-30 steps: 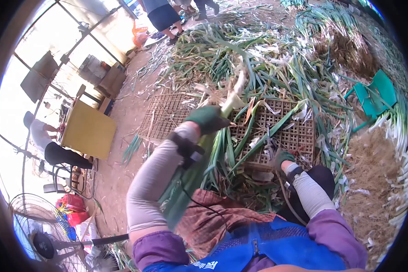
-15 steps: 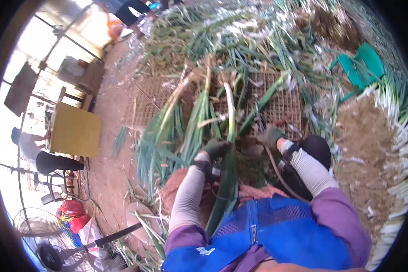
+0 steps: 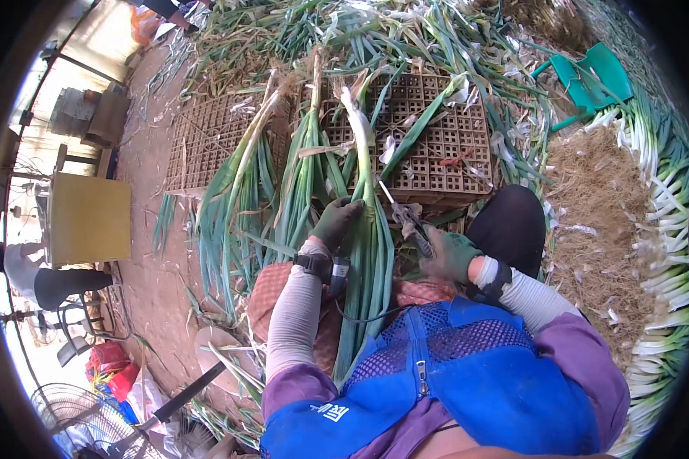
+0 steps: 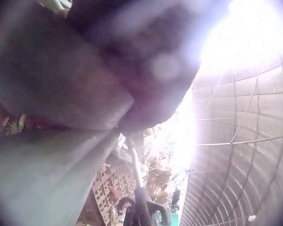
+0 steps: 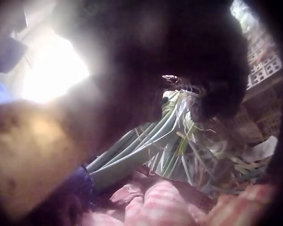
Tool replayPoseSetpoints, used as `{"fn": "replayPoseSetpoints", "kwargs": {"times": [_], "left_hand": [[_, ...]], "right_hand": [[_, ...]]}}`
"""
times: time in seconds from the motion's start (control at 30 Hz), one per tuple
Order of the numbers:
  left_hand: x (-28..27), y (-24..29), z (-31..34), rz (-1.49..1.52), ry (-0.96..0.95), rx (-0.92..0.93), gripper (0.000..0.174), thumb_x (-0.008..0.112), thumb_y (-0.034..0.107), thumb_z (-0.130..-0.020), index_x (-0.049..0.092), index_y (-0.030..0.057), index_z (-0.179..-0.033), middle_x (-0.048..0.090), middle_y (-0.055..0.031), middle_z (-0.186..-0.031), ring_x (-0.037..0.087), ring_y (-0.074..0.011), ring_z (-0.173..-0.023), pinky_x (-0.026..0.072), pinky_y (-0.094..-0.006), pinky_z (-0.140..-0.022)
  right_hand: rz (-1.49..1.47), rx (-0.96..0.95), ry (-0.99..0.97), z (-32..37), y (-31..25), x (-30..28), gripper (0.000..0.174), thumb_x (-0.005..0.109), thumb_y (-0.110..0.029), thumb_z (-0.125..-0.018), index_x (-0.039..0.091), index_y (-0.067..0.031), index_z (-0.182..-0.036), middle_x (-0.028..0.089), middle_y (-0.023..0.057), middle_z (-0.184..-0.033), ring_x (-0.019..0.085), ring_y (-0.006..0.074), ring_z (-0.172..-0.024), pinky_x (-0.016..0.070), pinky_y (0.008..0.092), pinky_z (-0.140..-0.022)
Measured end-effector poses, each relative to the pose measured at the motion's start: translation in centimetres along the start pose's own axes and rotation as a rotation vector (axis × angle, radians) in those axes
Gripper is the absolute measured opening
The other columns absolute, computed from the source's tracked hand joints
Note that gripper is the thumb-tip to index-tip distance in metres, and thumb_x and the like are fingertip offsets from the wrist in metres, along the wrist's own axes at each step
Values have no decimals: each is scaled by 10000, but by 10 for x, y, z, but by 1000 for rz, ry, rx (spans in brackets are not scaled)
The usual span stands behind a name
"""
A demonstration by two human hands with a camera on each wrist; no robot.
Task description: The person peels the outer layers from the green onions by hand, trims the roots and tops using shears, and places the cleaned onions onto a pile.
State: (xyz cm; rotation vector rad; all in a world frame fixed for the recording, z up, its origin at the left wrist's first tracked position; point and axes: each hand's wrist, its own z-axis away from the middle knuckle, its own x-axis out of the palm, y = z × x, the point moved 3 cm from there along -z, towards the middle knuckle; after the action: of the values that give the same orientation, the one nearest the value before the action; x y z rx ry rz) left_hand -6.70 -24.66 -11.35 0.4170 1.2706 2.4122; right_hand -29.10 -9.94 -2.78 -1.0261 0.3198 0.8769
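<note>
My gloved left hand (image 3: 337, 222) grips a long green onion (image 3: 364, 164) below its white stalk. Its root end points away from me over the crate, and its green leaves run down across my lap. In my gloved right hand (image 3: 448, 256) is an air blow gun (image 3: 412, 226), its thin nozzle angled at the stalk just beyond my left fingers. Blurred leaves and the left hand fill much of the left wrist view, with the blow gun (image 4: 140, 202) below. In the right wrist view, a dark hand shape hides the grip, above green leaves (image 5: 132, 150).
More green onions (image 3: 241, 172) lie on my left over brown plastic crates (image 3: 444, 153). Beyond is a heap of leaves and peelings (image 3: 337, 30). A green plastic chair (image 3: 593, 80) and rows of white-stalked onions (image 3: 670, 252) stand right. A fan (image 3: 84, 413) is at lower left.
The green onion has come down from over the crates, its leaves now along my lap. My right hand has brought the blow gun up beside the stalk. The head view has shifted.
</note>
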Motion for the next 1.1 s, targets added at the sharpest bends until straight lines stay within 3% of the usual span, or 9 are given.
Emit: {"fn": "replayPoseSetpoints", "kwargs": {"times": [0.13,0.23,0.3,0.53,0.67,0.8,0.83,0.97,1.1], "left_hand": [[-6,-1,6,69,17,-5,358,602,253,-932,618,-27,-1155,655,-39,-946,599,-110,-788,495,-252,-730],[-6,2,9,181,51,-6,332,582,247,-933,624,-26,-1116,655,-45,-908,602,-113,-745,499,-256,-691],[-9,-6,0,254,75,-6,299,559,231,-935,628,-25,-1072,657,-56,-873,605,-121,-723,497,-261,-668],[-11,-33,-17,338,103,-26,340,545,293,-967,622,-20,-1077,652,-62,-871,604,-147,-731,492,-287,-682],[-9,-28,-14,34,101,40,413,489,377,-976,653,2,-1032,660,-55,-907,597,-128,-788,482,-277,-746],[-11,-30,-17,-46,95,25,496,480,439,-978,626,-17,-1108,653,-56,-959,582,-124,-841,469,-284,-788],[-13,-33,-19,4,133,4,510,630,405,-901,604,-60,-1109,649,-95,-939,580,-148,-817,471,-282,-755],[3,8,8,-100,2,-30,415,688,284,-878,603,-17,-1151,661,-62,-986,619,-138,-835,508,-297,-763],[-3,11,11,340,-229,-118,393,698,253,-877,598,-3,-1158,674,-72,-1006,662,-159,-856,538,-287,-796]], "right_hand": [[70,-133,60,-2,-1,9,568,639,-357,-765,484,26,-1155,622,297,-1042,612,444,-980,482,488,-834],[82,-83,-21,8,-7,10,566,644,-357,-757,487,28,-1141,636,290,-1003,619,446,-958,486,485,-828],[81,-92,52,2,-5,11,551,644,-352,-759,490,29,-1126,641,284,-988,623,445,-946,488,481,-826],[115,-53,135,-79,-5,-1,492,641,-334,-771,509,23,-1082,642,284,-974,631,434,-954,494,469,-841],[126,106,104,-132,-25,-32,500,642,-339,-770,558,33,-1092,653,275,-1005,653,392,-985,505,426,-871],[190,135,131,-186,-32,-63,557,644,-386,-783,602,39,-1140,658,280,-1077,651,377,-1033,507,408,-904],[193,117,136,-198,-29,-65,572,652,-408,-785,598,39,-1138,665,269,-1071,652,373,-1037,505,405,-907],[354,64,119,-206,-32,-70,561,667,-392,-778,599,43,-1125,668,265,-1064,661,365,-1020,516,398,-881],[213,98,148,-189,-25,-78,551,668,-371,-763,598,56,-1104,667,278,-1034,665,375,-986,518,402,-870]]}}
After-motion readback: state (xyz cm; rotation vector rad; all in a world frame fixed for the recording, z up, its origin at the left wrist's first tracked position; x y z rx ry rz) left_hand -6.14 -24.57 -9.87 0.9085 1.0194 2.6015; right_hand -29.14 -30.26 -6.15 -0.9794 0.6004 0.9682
